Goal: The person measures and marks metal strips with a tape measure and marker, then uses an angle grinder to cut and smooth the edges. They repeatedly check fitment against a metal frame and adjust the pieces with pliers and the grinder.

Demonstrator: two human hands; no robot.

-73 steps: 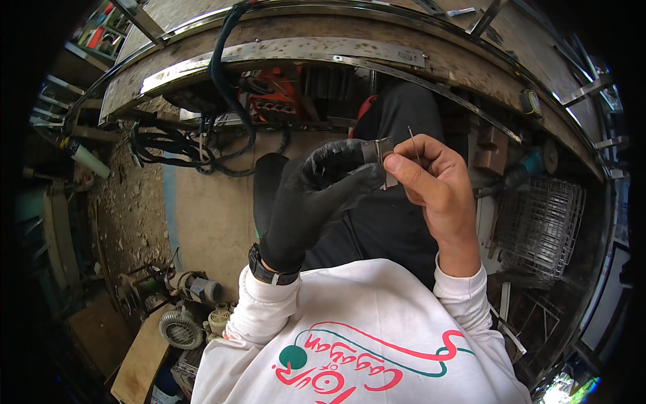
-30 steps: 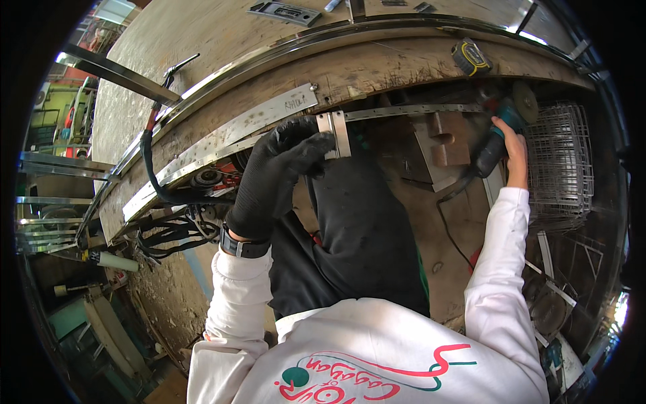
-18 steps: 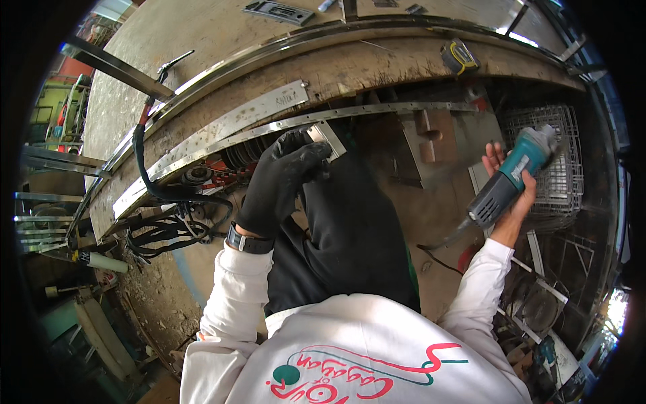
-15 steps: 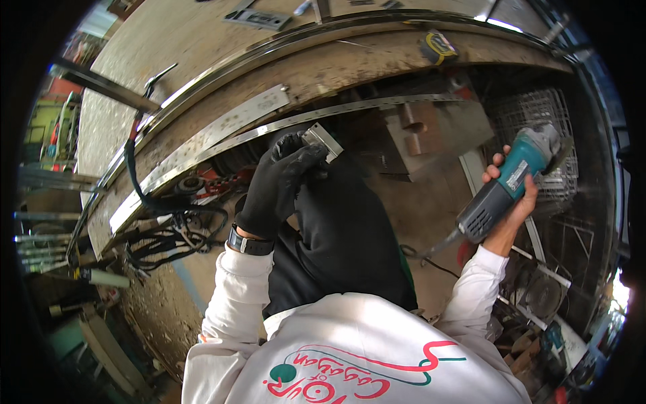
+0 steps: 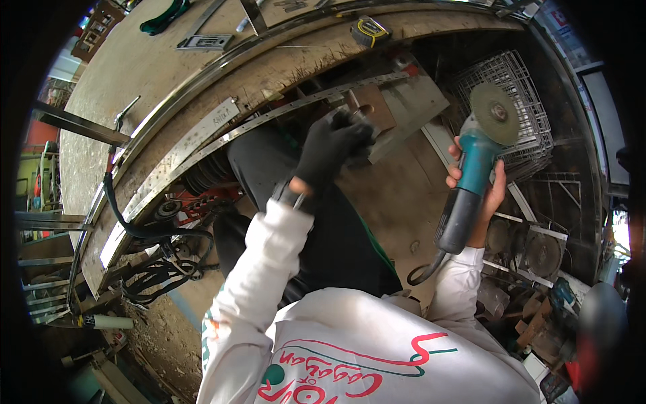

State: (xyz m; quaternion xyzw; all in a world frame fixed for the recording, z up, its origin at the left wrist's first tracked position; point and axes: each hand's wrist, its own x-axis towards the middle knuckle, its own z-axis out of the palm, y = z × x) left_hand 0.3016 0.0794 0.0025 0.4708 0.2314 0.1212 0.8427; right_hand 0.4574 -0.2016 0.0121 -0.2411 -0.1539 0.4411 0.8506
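Note:
In my bare right hand (image 5: pixel 490 185) is a teal and dark grey angle grinder (image 5: pixel 474 165), its round disc (image 5: pixel 499 113) facing up and its cord hanging from the lower end. My left hand (image 5: pixel 334 143), in a black glove, is closed in front of the bench, over my right leg. A small metal piece (image 5: pixel 348 114) shows blurred at its fingers, mostly covered by the glove. Just past that hand lie a brown block with a rounded notch (image 5: pixel 370 111) and a grey metal plate (image 5: pixel 420 101).
A wooden bench (image 5: pixel 282 71) with a metal-edged frame spans the far side, with a tape measure (image 5: pixel 371 31) near its edge. Long metal strips (image 5: pixel 212 126) lie along its front. A wire basket (image 5: pixel 531 135) stands at right. Black cables (image 5: pixel 165 269) coil at left.
My left hand has moved right and forward with the small metal piece, toward the brown block. The grinder has turned more upright, its disc now facing up. The whole view has shifted.

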